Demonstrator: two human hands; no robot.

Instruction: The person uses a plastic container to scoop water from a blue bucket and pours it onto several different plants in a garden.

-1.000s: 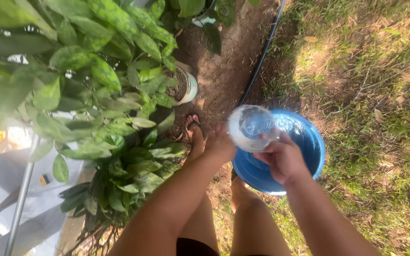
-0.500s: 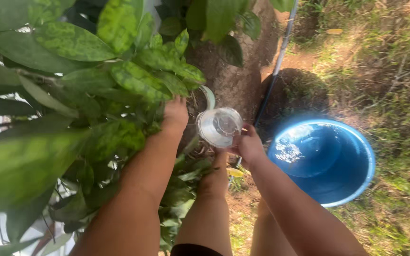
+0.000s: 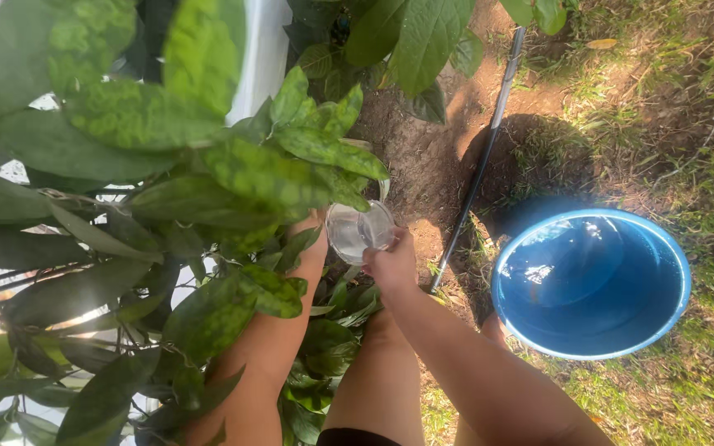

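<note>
Clear cup [image 3: 359, 231] of water, tilted.

Harsh sunlight, deep leaf shadows, blown-out white glare at left.

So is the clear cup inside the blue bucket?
No, the right hand holds the clear cup up among the green leaves, well to the left of the blue bucket.

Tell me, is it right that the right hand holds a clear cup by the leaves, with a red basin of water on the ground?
Not quite: the basin is blue, not red, as the head view shows. The right hand does hold the clear cup by the leaves.
</note>
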